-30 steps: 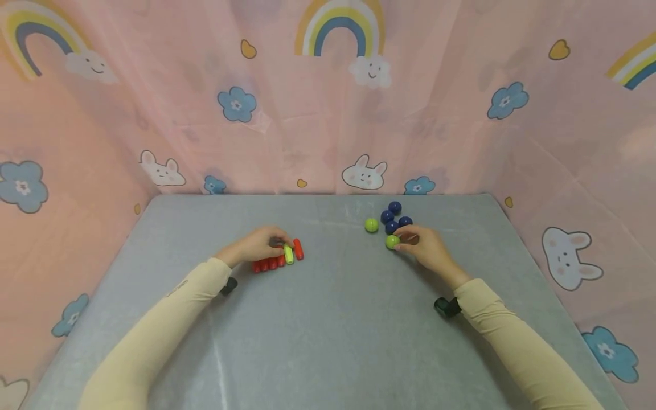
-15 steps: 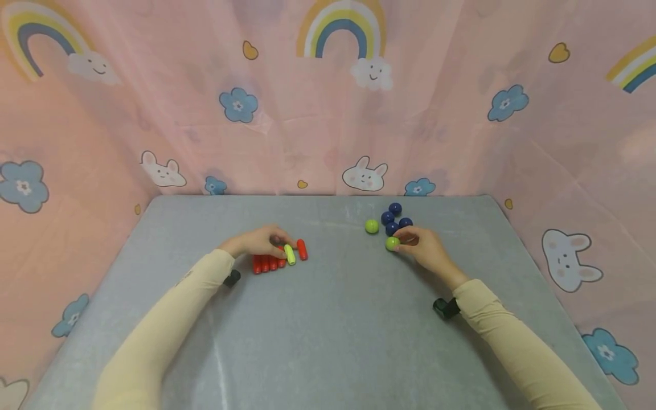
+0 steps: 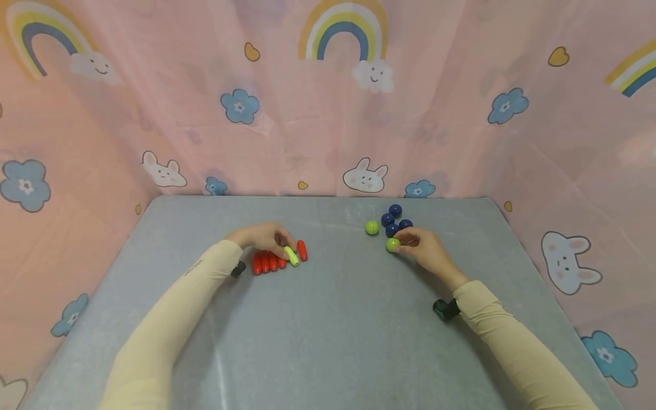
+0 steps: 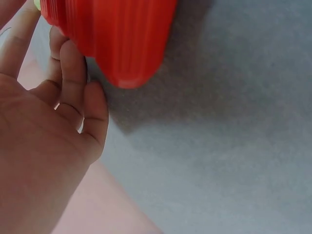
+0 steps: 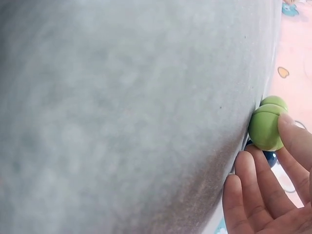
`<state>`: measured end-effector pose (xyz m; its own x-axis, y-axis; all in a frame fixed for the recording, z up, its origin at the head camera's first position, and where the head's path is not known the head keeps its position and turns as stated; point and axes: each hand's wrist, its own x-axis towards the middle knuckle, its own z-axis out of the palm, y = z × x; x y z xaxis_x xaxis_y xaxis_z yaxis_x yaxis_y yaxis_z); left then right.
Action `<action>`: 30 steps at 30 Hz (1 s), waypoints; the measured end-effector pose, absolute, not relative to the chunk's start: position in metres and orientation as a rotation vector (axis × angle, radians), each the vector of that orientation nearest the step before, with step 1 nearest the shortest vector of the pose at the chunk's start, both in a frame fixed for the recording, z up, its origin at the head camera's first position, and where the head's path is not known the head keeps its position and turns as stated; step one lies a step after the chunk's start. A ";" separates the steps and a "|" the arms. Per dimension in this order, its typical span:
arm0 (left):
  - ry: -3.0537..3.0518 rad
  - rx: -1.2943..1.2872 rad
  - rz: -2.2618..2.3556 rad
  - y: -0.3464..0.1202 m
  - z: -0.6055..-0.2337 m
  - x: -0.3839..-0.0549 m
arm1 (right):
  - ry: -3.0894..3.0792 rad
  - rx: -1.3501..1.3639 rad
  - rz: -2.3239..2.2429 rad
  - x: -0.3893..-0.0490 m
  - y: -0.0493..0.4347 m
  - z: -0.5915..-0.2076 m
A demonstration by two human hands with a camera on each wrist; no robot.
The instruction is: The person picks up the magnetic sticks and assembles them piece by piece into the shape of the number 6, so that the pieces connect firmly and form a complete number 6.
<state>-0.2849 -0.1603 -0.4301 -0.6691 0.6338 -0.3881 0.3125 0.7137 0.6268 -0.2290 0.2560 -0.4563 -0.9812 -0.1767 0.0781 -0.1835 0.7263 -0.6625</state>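
My left hand (image 3: 265, 236) pinches a yellow-green rod (image 3: 291, 256) between thumb and fingers, tilted on the grey table. To its left lie several red rods (image 3: 265, 262) side by side, partly under the hand; one more red rod (image 3: 302, 250) lies just to its right. In the left wrist view the red rods look ridged, and only a sliver of yellow-green shows at the fingertips. My right hand (image 3: 427, 249) holds a green ball (image 5: 266, 127) with thumb and fingers. A second green ball (image 3: 372, 228) and several dark blue balls (image 3: 388, 219) lie just beyond it.
The grey table (image 3: 328, 341) ends at a pink printed curtain (image 3: 307, 142) at the back and on both sides. Black wrist devices hang below both sleeves, the right one (image 3: 445, 309) close over the table.
The left hand has turned the yellow-green rod so its near end swings right. The separate red rod shifted slightly right, then stayed. The right hand and its ball have hardly moved.
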 end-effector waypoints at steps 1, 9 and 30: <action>2.317 0.721 0.696 -0.160 -0.430 -0.285 | -2.909 0.304 1.122 -0.229 0.256 -0.456; 2.329 0.711 0.677 -0.155 -0.427 -0.284 | -2.902 0.308 1.125 -0.231 0.257 -0.458; 2.337 0.722 0.712 -0.159 -0.426 -0.279 | -2.911 0.274 1.144 -0.229 0.258 -0.458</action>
